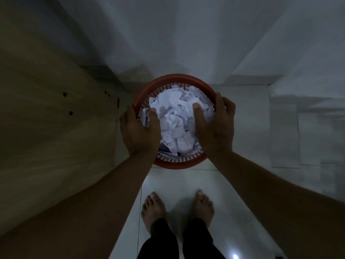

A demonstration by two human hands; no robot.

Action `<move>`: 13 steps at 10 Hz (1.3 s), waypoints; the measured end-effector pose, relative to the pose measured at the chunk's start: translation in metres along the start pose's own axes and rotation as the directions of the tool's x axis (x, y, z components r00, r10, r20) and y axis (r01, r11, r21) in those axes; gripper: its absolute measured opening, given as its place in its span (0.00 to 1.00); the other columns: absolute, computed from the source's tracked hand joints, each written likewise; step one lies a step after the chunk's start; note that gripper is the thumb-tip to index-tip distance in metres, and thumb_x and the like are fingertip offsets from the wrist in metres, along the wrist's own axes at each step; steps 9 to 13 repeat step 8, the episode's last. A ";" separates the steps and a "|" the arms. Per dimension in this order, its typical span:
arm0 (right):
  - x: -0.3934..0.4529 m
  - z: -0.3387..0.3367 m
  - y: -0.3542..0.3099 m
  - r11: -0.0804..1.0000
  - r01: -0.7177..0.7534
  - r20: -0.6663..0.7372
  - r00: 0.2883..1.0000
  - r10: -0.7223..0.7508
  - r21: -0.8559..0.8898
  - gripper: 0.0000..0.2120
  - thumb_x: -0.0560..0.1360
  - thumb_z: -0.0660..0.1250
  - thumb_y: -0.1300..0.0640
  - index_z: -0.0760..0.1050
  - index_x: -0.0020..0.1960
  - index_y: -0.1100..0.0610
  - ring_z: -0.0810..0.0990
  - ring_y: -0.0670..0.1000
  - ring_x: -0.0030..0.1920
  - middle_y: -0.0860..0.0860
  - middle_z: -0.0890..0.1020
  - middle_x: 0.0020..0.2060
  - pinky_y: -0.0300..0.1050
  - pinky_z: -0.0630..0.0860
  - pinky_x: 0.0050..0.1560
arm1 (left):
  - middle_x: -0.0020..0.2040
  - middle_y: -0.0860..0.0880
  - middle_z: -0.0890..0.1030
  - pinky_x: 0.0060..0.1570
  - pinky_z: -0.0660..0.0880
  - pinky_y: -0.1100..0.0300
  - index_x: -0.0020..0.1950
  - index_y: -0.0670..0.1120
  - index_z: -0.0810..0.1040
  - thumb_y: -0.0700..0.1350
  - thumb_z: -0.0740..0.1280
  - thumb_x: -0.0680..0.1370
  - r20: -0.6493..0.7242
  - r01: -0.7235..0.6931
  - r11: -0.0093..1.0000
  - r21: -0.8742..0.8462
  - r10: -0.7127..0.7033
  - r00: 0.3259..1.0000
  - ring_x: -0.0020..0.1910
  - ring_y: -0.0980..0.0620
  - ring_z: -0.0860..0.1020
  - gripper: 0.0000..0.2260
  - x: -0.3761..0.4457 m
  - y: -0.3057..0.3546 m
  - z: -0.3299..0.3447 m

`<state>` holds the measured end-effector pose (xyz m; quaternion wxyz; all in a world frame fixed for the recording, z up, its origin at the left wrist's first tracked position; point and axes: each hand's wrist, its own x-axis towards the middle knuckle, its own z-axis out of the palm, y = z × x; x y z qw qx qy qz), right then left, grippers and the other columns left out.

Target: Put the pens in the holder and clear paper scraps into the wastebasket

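A round red wastebasket [173, 79] with slatted walls is in the middle of the head view, seen from straight above. Torn white paper scraps [177, 118] fill it nearly to the rim. My left hand [140, 131] grips the basket's left rim, thumb inside on the scraps and fingers outside. On the right rim my right hand [216, 126] grips the same way. The basket's near rim shows between my wrists. No pens and no pen holder are in view.
A light wooden panel [46, 118] rises along the left side, close to the basket. Pale floor tiles [252, 128] lie below and to the right. My bare feet [177, 208] stand on the tiles just behind the basket. The scene is dim.
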<state>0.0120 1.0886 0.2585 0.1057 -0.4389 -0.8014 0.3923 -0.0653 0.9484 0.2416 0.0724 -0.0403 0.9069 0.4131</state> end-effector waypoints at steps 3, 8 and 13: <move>0.064 0.083 0.041 1.000 0.003 -0.112 0.994 -0.004 -0.016 0.35 0.77 0.63 0.36 0.61 0.77 0.53 0.71 0.51 0.68 0.50 0.66 0.70 0.51 0.75 0.62 | 0.67 0.42 0.74 0.59 0.68 0.61 0.72 0.44 0.71 0.62 0.64 0.74 0.023 -0.102 0.993 0.059 0.101 0.995 0.65 0.44 0.74 0.32 0.077 -0.046 0.074; 0.060 0.072 0.022 0.993 -0.048 -0.071 0.997 0.041 -0.104 0.36 0.79 0.57 0.35 0.54 0.80 0.52 0.60 0.57 0.78 0.55 0.60 0.79 0.61 0.61 0.75 | 0.69 0.38 0.72 0.63 0.72 0.43 0.74 0.42 0.69 0.63 0.57 0.77 0.036 -0.194 0.954 0.229 0.191 0.981 0.67 0.38 0.72 0.33 0.078 -0.016 0.063; 0.060 0.072 0.022 0.993 -0.048 -0.071 0.997 0.041 -0.104 0.36 0.79 0.57 0.35 0.54 0.80 0.52 0.60 0.57 0.78 0.55 0.60 0.79 0.61 0.61 0.75 | 0.69 0.38 0.72 0.63 0.72 0.43 0.74 0.42 0.69 0.63 0.57 0.77 0.036 -0.194 0.954 0.229 0.191 0.981 0.67 0.38 0.72 0.33 0.078 -0.016 0.063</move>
